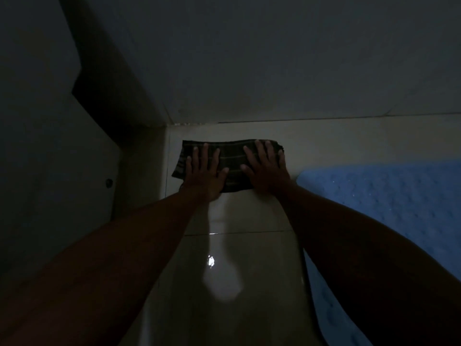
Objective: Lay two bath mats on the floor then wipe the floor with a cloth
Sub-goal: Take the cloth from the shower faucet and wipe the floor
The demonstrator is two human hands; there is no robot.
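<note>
Near the wall, left hand (pixel 205 174) and right hand (pixel 265 168) are pressing flat-fingered on the cloth (pixel 230 163); soft, limp, likely sliding easily over glossy floor (pixel 239 245); 2 palms suffice.

Dark striped cloth (pixel 230 164) lies flat on the glossy tiled floor (pixel 239 270) — blue bath mat (pixel 389 196) spread just right of it.

One cloth (pixel 230 163), dark, with pale stripes. One blue mat (pixel 389 208) in view. Two hands: left (pixel 205 172) and right (pixel 267 168), both flat on the cloth. Two bare forearms. One tiled floor (pixel 249 258), one wall (pixel 274 58), one small round knob (pixel 108 182) at left.
</note>
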